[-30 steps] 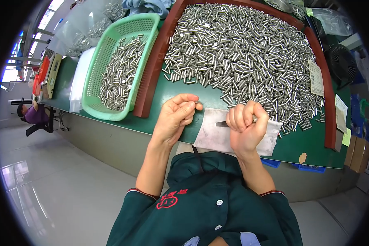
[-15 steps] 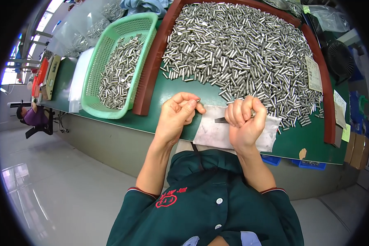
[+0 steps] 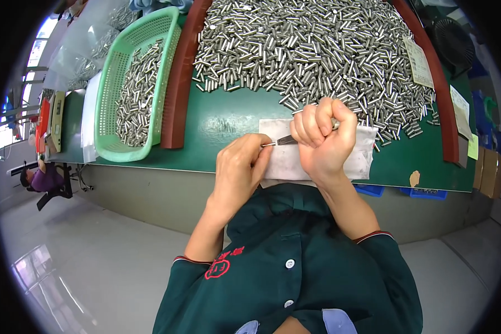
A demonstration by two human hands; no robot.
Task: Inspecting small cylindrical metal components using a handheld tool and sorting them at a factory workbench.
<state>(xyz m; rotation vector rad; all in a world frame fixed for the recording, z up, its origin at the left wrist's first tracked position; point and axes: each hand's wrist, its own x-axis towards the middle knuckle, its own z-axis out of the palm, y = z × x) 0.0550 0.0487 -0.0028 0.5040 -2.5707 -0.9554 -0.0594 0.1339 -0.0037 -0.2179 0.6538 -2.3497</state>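
My left hand [image 3: 240, 167] pinches a small silver metal pin [image 3: 268, 144] between thumb and fingertips, just over the near edge of the green table [image 3: 222, 119]. My right hand [image 3: 322, 136] is closed in a fist around a thin dark-tipped tool [image 3: 287, 140] whose point touches the pin. A few more pins stick out of the top of that fist. Both hands hover over a white sheet [image 3: 362, 156] lying on the table. Behind them lies a large heap of silver pins [image 3: 312, 50].
A green plastic basket [image 3: 108, 89] part-filled with pins stands at the left. A brown-red rim [image 3: 178, 78] borders the heap on both sides. Paper slips [image 3: 417, 61] lie at the right. Another person [image 3: 42, 179] sits far left. Blue bins [image 3: 417, 193] sit under the table.
Both hands have drawn closer together over the white sheet, and the tool tip now meets the pin in my left hand. The view has shifted slightly.
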